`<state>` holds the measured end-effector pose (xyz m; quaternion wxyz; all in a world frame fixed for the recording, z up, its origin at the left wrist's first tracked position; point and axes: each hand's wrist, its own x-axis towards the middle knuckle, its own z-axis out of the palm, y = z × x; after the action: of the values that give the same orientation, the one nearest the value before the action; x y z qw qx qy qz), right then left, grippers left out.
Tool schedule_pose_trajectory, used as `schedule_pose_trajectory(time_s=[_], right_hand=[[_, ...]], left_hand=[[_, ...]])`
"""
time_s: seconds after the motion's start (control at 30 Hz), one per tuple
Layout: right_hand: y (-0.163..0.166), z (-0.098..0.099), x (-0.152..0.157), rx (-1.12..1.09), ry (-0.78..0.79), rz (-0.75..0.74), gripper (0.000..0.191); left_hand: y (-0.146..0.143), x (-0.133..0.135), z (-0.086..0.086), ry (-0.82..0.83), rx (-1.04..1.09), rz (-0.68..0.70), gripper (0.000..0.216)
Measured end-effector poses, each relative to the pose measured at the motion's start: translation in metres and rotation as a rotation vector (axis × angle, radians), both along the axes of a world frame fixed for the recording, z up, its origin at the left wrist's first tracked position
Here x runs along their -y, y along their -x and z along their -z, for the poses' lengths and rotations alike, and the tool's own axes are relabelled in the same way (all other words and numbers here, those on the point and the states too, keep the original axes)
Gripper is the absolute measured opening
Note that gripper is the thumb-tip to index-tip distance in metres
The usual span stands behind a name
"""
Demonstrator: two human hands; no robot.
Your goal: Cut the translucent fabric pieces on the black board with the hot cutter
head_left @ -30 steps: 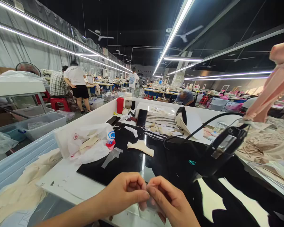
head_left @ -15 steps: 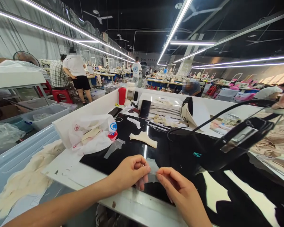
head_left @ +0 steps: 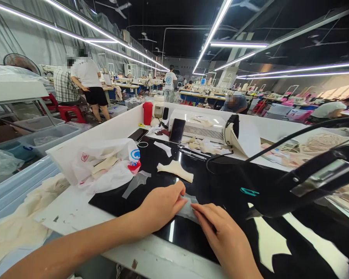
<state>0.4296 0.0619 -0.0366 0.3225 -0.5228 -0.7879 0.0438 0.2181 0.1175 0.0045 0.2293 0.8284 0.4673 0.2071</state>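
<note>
2 fingertips of the right hand (head_left: 225,228), thumb and forefinger, seem closed in a pinch on the right edge of a translucent piece (head_left: 187,209); the left hand (head_left: 159,205) is curled at its opposite edge, but whether it grips, I cannot tell; so the piece is between the fingertips of both hands, over the black board (head_left: 189,237); I judge it very light and thin, limp more than stiff, easy to crease, maybe slippery on this glossy surface; its 2 side edges look the best place for taking hold, softly; just beyond the fingers lies 1 cream piece (head_left: 176,169), probably thicker; left of it, 1 more translucent scrap (head_left: 136,184); to the fingers' right, 1 teal clip (head_left: 249,192).
</note>
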Motion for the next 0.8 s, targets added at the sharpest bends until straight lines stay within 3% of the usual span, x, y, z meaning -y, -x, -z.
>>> schedule_pose_trajectory(time_s=[0.17,0.3,0.8], right_hand=[[0.005,0.005,-0.001,0.109,-0.155,0.011,0.029],[0.007,0.007,-0.002,0.154,-0.184,-0.009,0.033],[0.010,0.006,-0.004,0.186,-0.215,-0.011,0.037]], left_hand=[[-0.004,0.002,0.007,-0.208,-0.292,0.061,0.012],[-0.001,0.003,0.014,-0.318,-0.406,0.098,0.014],[0.002,0.000,0.027,-0.461,-0.378,0.116,0.018]])
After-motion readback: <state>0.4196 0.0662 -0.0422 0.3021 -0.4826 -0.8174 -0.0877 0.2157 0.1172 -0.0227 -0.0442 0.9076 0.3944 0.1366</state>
